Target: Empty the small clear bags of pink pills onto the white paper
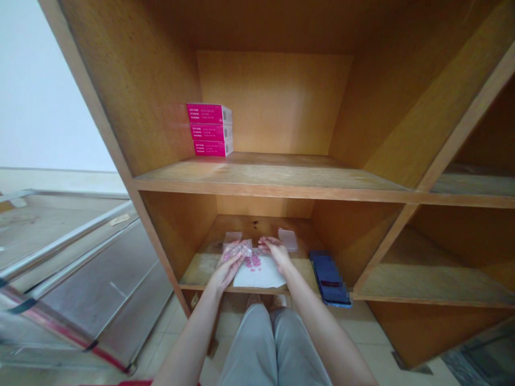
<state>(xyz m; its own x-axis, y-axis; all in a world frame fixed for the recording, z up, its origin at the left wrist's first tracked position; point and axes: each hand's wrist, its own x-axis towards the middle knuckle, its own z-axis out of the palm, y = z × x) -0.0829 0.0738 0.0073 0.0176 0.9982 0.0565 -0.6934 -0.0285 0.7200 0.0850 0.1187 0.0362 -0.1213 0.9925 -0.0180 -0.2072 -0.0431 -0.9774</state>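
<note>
My left hand (226, 269) is closed on a small clear plastic bag (243, 249) with pink bits visible through it. Below the bag, several small round pink pellets (253, 261) lie loose on a sheet of white paper (263, 277). Just right of the bag, my right hand (276, 251) hovers over the far part of the paper with its fingertips drawn together. Whatever they pinch, if anything, is too small to make out. Another clear bag (233, 236) lies flat behind my left hand, and a flat clear bag (287, 239) lies beyond my right hand.
A dark blue phone (328, 279) lies at the right of the lower wooden shelf (197, 272). Three stacked pink boxes (209, 131) stand on the upper shelf (281, 176). The shelf edge passes above my hands. Left stands a metal-framed cart (100, 273).
</note>
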